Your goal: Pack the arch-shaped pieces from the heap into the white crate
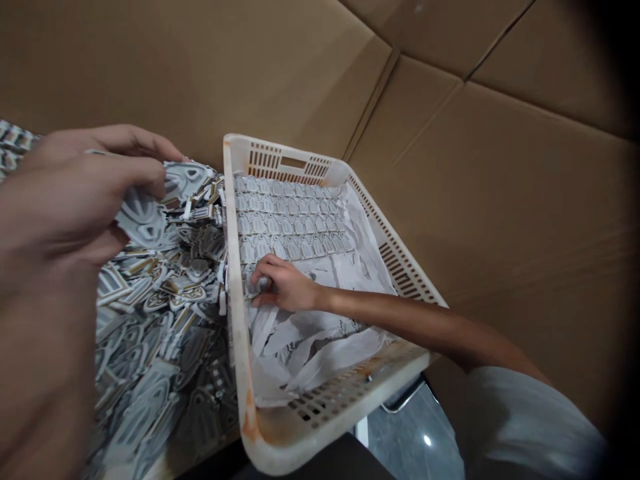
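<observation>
A white plastic basket point(237, 320) holds rows of small flat grey-white pieces point(290, 227) on crumpled white paper point(325, 360). My right hand point(290, 285) reaches in from the right, its thumb and fingers closed round a small piece at the left end of the lowest row. Left of the basket lies a large heap of similar loose pieces point(145, 393). Over the heap, large and close to the camera, my left hand point(85, 193) grips several grey pieces point(143, 217) between thumb and fingers.
Brown cardboard point(175, 67) rises behind and to the right of the basket. Below the basket's near edge, a grey shiny surface point(410, 433) shows with a metal-edged object. More pieces point(15, 143) lie at the far left.
</observation>
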Available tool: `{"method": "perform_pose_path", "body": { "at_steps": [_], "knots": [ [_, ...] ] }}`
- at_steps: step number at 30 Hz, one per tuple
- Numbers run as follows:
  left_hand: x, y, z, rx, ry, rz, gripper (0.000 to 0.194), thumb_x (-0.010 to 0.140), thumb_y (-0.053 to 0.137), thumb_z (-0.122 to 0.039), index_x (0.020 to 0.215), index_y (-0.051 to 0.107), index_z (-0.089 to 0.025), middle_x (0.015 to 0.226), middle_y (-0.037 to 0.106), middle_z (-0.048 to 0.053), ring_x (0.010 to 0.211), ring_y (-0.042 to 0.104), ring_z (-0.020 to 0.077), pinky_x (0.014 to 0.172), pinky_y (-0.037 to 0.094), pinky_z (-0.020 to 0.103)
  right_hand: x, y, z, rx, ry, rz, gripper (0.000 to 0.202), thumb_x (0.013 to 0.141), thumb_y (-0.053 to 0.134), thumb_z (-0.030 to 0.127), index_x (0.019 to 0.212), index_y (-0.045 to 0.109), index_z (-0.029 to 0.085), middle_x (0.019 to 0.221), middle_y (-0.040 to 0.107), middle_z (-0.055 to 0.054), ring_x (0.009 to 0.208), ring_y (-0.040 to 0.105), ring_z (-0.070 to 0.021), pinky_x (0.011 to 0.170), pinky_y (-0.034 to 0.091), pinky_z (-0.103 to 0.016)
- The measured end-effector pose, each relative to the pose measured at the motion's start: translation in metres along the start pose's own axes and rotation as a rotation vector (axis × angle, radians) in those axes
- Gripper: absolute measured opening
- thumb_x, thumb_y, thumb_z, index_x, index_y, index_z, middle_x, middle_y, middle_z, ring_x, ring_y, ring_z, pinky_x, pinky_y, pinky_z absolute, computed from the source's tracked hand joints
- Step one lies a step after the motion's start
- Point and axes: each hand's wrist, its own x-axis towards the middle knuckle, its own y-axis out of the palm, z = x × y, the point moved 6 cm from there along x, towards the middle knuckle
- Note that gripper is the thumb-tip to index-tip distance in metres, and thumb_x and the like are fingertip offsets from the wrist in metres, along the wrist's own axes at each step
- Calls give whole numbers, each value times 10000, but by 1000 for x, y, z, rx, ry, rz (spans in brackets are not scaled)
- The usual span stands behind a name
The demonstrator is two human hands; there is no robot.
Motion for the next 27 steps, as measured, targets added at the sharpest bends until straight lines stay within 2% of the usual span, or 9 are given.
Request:
{"method": "perform_pose_path", "body": {
  "at_steps": [2,6,8,12,16,19,22,24,27],
  "knots": [
    [-3,7,-3,-37,-3,83,401,532,717,-104,927,773,-140,903,694,78,705,650,191,513,494,241,1,1,-1,-1,6,11,370,812,901,320,1014,615,201,1129,484,-19,784,549,-102,787,581,-301],
    [-17,27,-10,-91,-189,243,382,487,670,-94,857,735,-161,765,660,75,542,566,179,421,399,232,3,0,0,-36,-16,31,394,810,901,305,1054,613,195,1167,498,-34,777,538,-100,779,563,-287],
    [-25,37,-16,-103,-215,332,358,480,669,-109,827,721,-179,748,661,67,496,521,165,397,367,231,4,1,2,-51,-47,52,406,821,891,341,1079,616,191,1176,516,-47,839,558,-126,800,554,-286],
    [-32,47,-28,-98,-29,479,254,542,681,-138,785,739,-185,902,696,72,665,584,176,505,430,228,7,0,3,-79,-64,48,348,852,858,335,1068,623,198,1149,545,-53,985,591,-183,892,544,-316],
    [-37,53,-33,-123,106,631,138,639,722,-178,774,727,-206,989,712,83,894,660,237,707,520,287,8,-13,20,-135,-89,34,388,794,902,331,1071,661,206,1166,599,-75,1134,584,-246,1026,505,-408],
    [-42,58,-42,-82,232,710,37,683,699,-206,668,668,-219,939,715,88,899,670,250,771,529,327,10,-41,42,71,1,-56,285,941,747,444,1069,674,200,1099,675,-75,1000,642,-220,867,548,-373],
    [-47,62,-47,11,329,750,121,721,678,-210,612,641,-246,915,722,76,866,678,249,806,544,345,13,-63,66,482,122,-70,453,1049,505,607,1038,653,179,944,712,-78,823,672,-192,690,542,-322],
    [-48,66,-45,87,347,761,108,724,667,-207,628,657,-255,901,723,62,890,687,263,858,551,359,13,-71,81,651,145,-44,495,1010,548,669,998,639,182,883,703,-66,790,676,-182,654,534,-299],
    [-51,72,-41,201,364,800,75,734,640,-197,666,649,-228,912,724,44,955,679,269,933,529,359,12,-77,92,746,158,-32,433,878,790,593,932,615,200,824,679,-19,748,659,-147,623,508,-255]
  ]
}}
